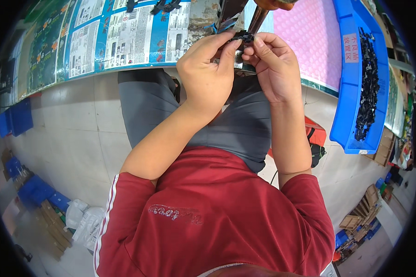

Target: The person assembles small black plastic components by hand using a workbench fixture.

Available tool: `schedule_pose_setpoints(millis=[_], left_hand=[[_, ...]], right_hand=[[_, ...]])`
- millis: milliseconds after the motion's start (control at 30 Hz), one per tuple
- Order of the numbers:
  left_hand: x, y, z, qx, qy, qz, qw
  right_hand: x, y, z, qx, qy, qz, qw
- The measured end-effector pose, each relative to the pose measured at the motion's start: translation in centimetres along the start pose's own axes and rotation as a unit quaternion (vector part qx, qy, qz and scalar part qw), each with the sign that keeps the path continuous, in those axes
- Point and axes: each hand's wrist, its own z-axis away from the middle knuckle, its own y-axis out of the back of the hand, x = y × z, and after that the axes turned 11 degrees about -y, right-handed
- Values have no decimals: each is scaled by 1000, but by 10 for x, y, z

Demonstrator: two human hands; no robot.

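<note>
A small black plastic part [243,36] is pinched between my two hands at the table's near edge, right below a metal machine spindle [258,19]. My left hand [209,69] has thumb and forefinger closed on the part's left side. From the other side, the thumb and fingers of my right hand [275,64] grip its right end. The part's finer shape is too small to make out, and fingertips cover some of it. Further left on the table lie a few more black parts [165,6].
A long blue bin [339,117] with many black pieces [368,87] stands at the right. Pink bubble wrap [307,39] covers the table's right side; printed label sheets [125,39] lie under a covering at left. A red object [315,134] is on the floor.
</note>
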Motion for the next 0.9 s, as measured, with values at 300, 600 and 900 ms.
schedule_pose_setpoints(millis=[300, 600, 900], left_hand=[[-3, 0, 2, 12, 9, 26, 1000], [-5, 0, 1, 4, 6, 38, 999], [-7, -1, 2, 15, 12, 57, 998]], right_hand=[[-2, 2, -1, -15, 1, -4, 1000], [-1, 3, -2, -31, 13, -13, 999], [-1, 4, -2, -36, 14, -8, 999]])
